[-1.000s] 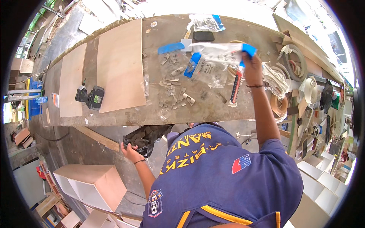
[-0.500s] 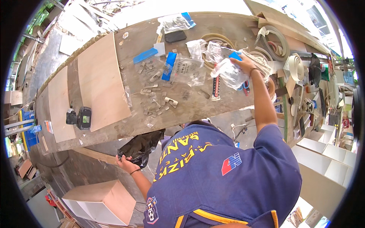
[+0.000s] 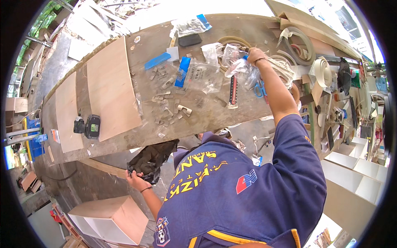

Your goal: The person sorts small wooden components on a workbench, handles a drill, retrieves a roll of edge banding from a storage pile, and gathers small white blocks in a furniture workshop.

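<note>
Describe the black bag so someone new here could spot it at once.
Find the long workbench crossing the view. Just below its near edge, left of the dark blue shirt, the left hand grips the black bag. Its crumpled, shiny black plastic sets it apart from the pale wooden box lower down.

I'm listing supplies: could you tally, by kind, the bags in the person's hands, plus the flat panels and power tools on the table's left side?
Black bag in left hand: 1
Clear bag in right hand: 1
Panels: 2
Power tool: 1
Total: 5
</note>
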Tool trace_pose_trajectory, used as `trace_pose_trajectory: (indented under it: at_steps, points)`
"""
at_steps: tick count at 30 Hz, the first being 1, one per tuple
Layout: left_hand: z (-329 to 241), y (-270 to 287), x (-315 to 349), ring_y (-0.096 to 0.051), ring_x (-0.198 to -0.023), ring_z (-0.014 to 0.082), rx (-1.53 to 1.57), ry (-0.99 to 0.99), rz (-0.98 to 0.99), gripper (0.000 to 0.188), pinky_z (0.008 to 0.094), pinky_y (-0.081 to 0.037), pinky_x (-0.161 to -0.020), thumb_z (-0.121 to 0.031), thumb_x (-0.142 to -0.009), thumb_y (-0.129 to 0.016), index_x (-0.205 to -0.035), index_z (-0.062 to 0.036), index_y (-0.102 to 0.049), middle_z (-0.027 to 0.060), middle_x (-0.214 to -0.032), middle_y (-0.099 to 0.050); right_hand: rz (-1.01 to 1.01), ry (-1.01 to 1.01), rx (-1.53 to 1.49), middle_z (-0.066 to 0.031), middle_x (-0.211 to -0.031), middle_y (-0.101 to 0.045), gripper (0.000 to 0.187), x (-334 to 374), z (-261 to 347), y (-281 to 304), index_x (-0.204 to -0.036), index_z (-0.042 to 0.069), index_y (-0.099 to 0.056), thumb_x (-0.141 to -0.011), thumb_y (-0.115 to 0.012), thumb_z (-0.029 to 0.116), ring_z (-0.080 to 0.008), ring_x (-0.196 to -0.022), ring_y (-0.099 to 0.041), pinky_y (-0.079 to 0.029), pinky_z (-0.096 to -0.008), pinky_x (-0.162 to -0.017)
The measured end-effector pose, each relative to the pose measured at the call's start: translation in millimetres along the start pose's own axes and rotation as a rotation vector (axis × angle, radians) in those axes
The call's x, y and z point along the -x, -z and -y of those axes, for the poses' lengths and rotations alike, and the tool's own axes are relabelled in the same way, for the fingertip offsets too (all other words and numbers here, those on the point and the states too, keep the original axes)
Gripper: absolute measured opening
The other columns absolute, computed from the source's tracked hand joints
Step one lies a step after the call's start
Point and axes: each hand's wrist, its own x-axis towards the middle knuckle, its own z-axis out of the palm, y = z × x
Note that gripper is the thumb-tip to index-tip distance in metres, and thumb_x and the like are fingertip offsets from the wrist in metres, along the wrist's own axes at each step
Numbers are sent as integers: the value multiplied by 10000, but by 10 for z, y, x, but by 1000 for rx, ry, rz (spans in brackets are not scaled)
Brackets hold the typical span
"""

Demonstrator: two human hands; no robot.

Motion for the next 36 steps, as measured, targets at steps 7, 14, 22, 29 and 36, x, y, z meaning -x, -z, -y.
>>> trace_pose_trajectory:
  at_steps: [7, 14, 22, 29, 36]
  points:
    - [36, 251, -42, -391, -495, 88, 42, 11, -5, 408, 241, -412, -486, -12, -798, -460, -1202, -45, -412, 39, -731, -454, -362, 205, -600, -159, -947, -628, 258, 240, 23, 260, -931, 50, -638, -696, -564, 123, -280, -908, -596, -452, -328, -801]
    - [118, 496, -128, -394, -493, 87, 60, 23, 11, 409, 231, -410, -480, -9, -792, -457, -1197, -23, -410, 45, -728, -459, -606, 383, -744, -136, -922, -624, 234, 819, 343, 694, -954, 34, -631, -776, -583, 177, -240, -828, -596, -445, -303, -755]
    - [99, 610, -259, -398, -500, 93, 77, 27, 48, 413, 243, -426, -498, 0, -783, -457, -1195, -9, -419, 54, -737, -466, -368, 217, -1233, -58, -806, -632, 208, 1330, 442, 643, -915, 4, -639, -804, -590, 173, -124, -684, -566, -432, -245, -646]
    - [256, 721, -352, -400, -503, 99, 85, 29, 102, 407, 246, -426, -501, -4, -782, -462, -1188, 2, -421, 53, -727, -463, 32, 77, -1815, -99, -923, -616, 249, 1936, 77, 453, -1057, -42, -543, -859, -505, 104, -164, -780, -605, -498, -292, -689]
    - [226, 705, -340, -404, -507, 96, 68, 52, 127, 390, 239, -425, -503, -7, -786, -463, -1174, 5, -431, 55, -745, -474, 191, 273, -923, -18, -831, -609, 237, 2593, -507, 254, -967, -12, -619, -786, -567, 132, -74, -765, -546, -440, -231, -693]
